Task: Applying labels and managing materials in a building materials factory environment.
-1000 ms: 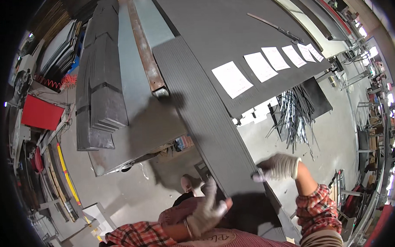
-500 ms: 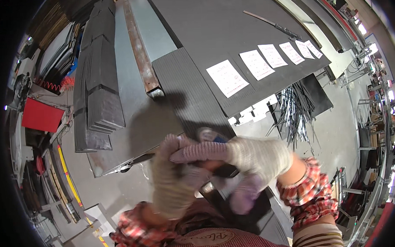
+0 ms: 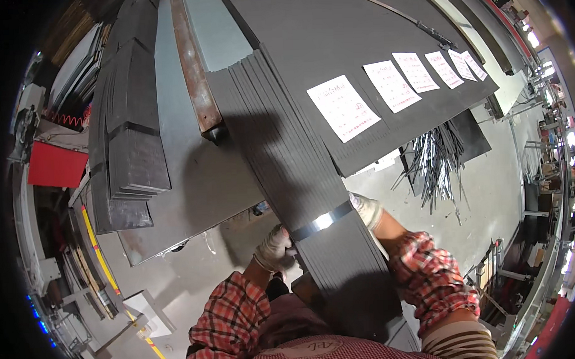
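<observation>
Across the top of the view lies a broad dark grey sheet (image 3: 333,32) on the table, and five white printed paper labels (image 3: 343,108) sit on it in a row running toward the right rim. At the left, a second stack of dark strips (image 3: 126,141), tied with a black band, rests on the grey steel table (image 3: 205,182), with a red box (image 3: 56,165) just beyond its edge. A rusty metal bar (image 3: 192,69) lies along the table between the two stacks. Down the middle runs the long bundle of dark grey slats (image 3: 286,154), reaching from the sheet toward the person's chest. A shiny strap (image 3: 320,221) crosses it near the lower end. The gloved left hand (image 3: 274,246) is curled closed against the bundle's left edge at the strap. The gloved right hand (image 3: 366,209) presses the right edge there; its fingers are hidden behind the slats, so their spread cannot be told. Loose thin metal rods (image 3: 436,161) lie on the floor to the right.
</observation>
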